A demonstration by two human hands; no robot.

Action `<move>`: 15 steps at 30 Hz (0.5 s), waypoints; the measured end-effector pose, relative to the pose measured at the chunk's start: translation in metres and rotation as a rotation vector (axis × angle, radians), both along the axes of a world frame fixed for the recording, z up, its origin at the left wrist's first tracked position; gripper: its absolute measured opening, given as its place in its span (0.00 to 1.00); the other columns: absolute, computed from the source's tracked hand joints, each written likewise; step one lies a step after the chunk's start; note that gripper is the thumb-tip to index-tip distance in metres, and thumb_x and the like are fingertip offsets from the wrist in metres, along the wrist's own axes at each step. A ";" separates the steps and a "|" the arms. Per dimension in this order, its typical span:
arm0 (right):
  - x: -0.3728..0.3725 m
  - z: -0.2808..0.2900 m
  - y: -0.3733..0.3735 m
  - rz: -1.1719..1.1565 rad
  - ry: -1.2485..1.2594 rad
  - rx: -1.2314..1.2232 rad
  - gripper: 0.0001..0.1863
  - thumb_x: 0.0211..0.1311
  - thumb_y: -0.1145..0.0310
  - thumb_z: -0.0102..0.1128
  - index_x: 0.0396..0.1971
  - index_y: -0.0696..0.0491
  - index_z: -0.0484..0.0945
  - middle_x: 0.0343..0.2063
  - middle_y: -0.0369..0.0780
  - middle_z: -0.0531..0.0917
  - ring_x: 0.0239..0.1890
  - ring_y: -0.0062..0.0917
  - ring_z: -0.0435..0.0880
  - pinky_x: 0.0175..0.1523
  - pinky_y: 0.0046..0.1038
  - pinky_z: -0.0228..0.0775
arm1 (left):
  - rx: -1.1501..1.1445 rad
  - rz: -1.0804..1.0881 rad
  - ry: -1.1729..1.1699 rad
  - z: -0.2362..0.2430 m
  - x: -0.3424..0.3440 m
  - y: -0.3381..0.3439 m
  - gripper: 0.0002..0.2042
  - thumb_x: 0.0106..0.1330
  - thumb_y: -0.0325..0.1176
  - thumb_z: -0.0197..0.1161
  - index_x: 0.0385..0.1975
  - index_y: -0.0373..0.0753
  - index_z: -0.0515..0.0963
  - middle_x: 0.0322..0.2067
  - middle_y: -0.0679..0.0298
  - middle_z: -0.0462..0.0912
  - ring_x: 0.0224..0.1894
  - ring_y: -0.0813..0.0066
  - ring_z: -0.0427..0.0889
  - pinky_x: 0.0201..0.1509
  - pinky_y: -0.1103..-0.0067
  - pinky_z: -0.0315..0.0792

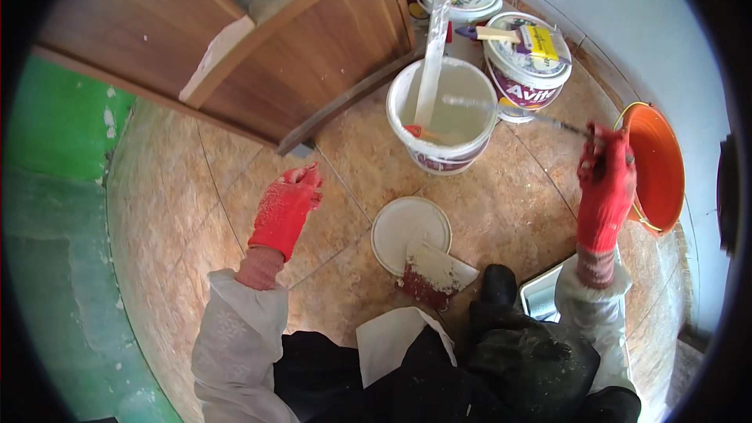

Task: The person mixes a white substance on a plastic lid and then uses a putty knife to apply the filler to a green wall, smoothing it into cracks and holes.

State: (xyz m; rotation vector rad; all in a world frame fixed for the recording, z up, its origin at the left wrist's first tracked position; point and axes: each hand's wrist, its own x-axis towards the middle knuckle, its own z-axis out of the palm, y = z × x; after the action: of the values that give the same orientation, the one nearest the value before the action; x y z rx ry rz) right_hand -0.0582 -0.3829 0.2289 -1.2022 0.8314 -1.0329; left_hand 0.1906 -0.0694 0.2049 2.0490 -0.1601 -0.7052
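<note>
My right hand point(607, 176) grips a rod point(542, 117) over the bucket point(448, 163) of pale liquid point(464, 124), a stick point(433, 55) leaning inside; my left hand point(287, 207) is curled in.

The single view looks from the person's head, above and behind the left hand point(288, 207) and the right hand point(608, 192). It faces down and forward, quite near to them, and takes in the floor point(513, 196) between them.

Room above lid point(399, 227), white bucket point(448, 160) beyond
</note>
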 end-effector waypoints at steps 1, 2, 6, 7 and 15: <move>0.011 0.005 -0.006 0.053 0.027 0.004 0.19 0.67 0.54 0.48 0.38 0.57 0.77 0.19 0.31 0.72 0.18 0.12 0.67 0.23 0.16 0.59 | -0.001 0.008 0.019 -0.001 0.001 0.005 0.20 0.66 0.41 0.56 0.51 0.33 0.72 0.35 0.63 0.79 0.31 0.79 0.78 0.36 0.83 0.73; 0.025 0.004 -0.009 0.115 0.061 0.018 0.19 0.67 0.55 0.48 0.38 0.57 0.78 0.19 0.31 0.72 0.18 0.12 0.67 0.23 0.16 0.59 | 0.010 -0.014 0.032 -0.005 -0.001 0.014 0.20 0.66 0.42 0.56 0.50 0.33 0.72 0.36 0.63 0.79 0.31 0.79 0.78 0.36 0.83 0.72; 0.063 -0.013 -0.034 0.214 0.113 0.035 0.18 0.63 0.55 0.54 0.34 0.55 0.81 0.19 0.31 0.75 0.18 0.14 0.71 0.24 0.19 0.62 | 0.131 -0.077 0.116 -0.012 -0.014 0.027 0.19 0.67 0.42 0.56 0.48 0.33 0.73 0.37 0.62 0.79 0.32 0.78 0.78 0.36 0.83 0.72; 0.069 -0.017 -0.036 0.217 0.137 0.017 0.18 0.63 0.54 0.54 0.33 0.55 0.82 0.19 0.32 0.75 0.18 0.14 0.72 0.24 0.19 0.63 | 0.124 -0.079 0.114 -0.014 -0.015 0.033 0.19 0.67 0.42 0.56 0.48 0.33 0.73 0.37 0.62 0.79 0.32 0.78 0.78 0.36 0.83 0.72; 0.085 -0.020 -0.023 0.190 0.220 -0.061 0.18 0.62 0.54 0.56 0.32 0.55 0.82 0.21 0.32 0.77 0.18 0.14 0.73 0.26 0.19 0.66 | 0.076 -0.088 0.268 -0.050 -0.017 0.076 0.18 0.66 0.43 0.55 0.41 0.31 0.74 0.32 0.64 0.79 0.29 0.78 0.76 0.32 0.83 0.71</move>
State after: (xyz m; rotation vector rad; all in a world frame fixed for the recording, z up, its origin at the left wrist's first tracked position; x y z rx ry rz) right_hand 0.0266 -0.4062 0.2088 -1.4366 0.8410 -0.7854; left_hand 0.1740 0.0061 0.1545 2.0050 -0.0702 -1.0468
